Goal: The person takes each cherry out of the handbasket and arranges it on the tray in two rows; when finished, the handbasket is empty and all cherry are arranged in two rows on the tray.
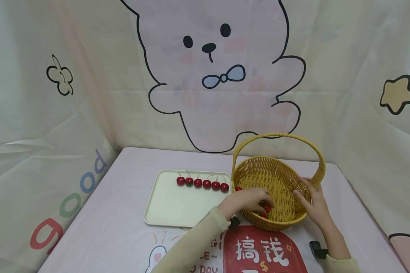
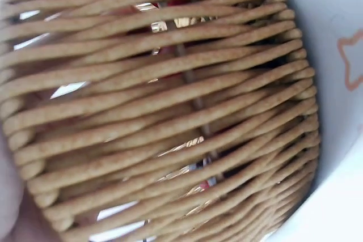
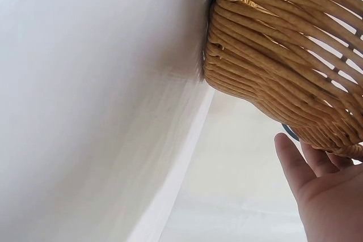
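A round woven basket with a tall arched handle stands tilted toward me at the table's right. My right hand grips its right rim, thumb on the inner side; in the right wrist view those fingers lie against the outer weave. My left hand reaches over the near-left rim, its curled fingertips pinching a red cherry inside. Another cherry shows just below, and one more by the left rim. In the left wrist view the basket's weave hides the fingertips.
Left of the basket lies a cream tray with a row of several stemmed cherries along its far side. A red printed patch with white characters marks the tablecloth in front. A printed cloth hangs behind the table.
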### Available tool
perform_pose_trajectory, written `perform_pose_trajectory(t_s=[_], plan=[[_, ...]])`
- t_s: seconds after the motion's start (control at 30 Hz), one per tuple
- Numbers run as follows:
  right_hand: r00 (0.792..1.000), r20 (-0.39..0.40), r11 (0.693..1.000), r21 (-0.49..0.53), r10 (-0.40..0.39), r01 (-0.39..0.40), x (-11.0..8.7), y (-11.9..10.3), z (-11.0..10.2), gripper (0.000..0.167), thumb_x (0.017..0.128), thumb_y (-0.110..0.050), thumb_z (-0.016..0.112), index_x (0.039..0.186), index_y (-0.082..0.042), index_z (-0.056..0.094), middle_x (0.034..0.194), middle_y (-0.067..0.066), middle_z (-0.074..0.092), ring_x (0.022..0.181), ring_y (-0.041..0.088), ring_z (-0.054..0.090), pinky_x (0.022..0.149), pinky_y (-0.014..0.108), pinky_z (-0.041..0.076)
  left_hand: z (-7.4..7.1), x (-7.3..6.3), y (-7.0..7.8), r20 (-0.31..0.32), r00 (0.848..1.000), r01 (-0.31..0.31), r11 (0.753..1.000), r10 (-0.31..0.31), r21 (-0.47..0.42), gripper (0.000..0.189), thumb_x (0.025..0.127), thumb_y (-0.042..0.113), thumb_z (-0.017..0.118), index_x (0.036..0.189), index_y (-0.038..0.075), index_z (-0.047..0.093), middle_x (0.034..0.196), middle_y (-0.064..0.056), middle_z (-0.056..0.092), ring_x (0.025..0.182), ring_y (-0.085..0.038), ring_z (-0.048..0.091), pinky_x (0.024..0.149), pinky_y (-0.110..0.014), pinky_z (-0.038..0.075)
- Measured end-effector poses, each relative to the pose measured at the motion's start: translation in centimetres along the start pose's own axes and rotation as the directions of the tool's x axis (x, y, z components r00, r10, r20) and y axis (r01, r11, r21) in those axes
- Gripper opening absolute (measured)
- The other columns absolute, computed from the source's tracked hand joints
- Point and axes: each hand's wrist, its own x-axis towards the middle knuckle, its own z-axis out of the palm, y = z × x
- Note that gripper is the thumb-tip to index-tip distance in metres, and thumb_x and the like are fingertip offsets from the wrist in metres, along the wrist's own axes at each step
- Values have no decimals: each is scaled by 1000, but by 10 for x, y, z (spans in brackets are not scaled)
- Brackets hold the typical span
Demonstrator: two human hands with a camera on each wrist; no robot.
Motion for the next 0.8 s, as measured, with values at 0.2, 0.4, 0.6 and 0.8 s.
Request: perform_pose_trajectory(t_s=[0.2, 0.4, 0.6, 0.8], plan=[[1000, -3, 1000, 3, -8, 8, 0, 0, 0, 55, 91, -21, 59, 142, -16, 38, 131, 23, 31, 119, 50, 30, 84, 74, 28, 2, -13, 0, -117, 993, -20, 1000, 19, -11, 29, 87, 26, 64, 116, 23, 63, 112, 9, 54, 99, 2, 49, 84, -5, 36], [1000, -5, 1000, 4, -9, 9, -1, -2, -1, 55, 91, -21, 59, 141, -15, 39, 132, 23, 31, 120, 50, 30, 84, 74, 28, -1, -29, 2, -238, 971, -15, 999, 5, -40, 29, 88, 26, 64, 116, 21, 63, 115, 9, 52, 99, 3, 49, 85, -5, 37], [1000, 0, 1000, 3, -5, 5, -1, -2, -1, 55, 91, -21, 59, 142, -16, 38, 132, 23, 31, 120, 50, 30, 84, 74, 28, -6, -47, 2, -339, 940, -1, 997, -26, -79, 28, 87, 24, 66, 113, 18, 63, 110, 9, 57, 95, 2, 51, 81, -4, 38], [1000, 1, 1000, -5, 8, -8, 0, 0, -1, 55, 91, -23, 58, 142, -17, 37, 132, 22, 30, 120, 50, 30, 84, 74, 29, -8, -66, -2, -396, 912, 48, 988, -103, -146, 29, 87, 24, 65, 115, 18, 63, 115, 8, 59, 106, 0, 53, 88, -8, 41]])
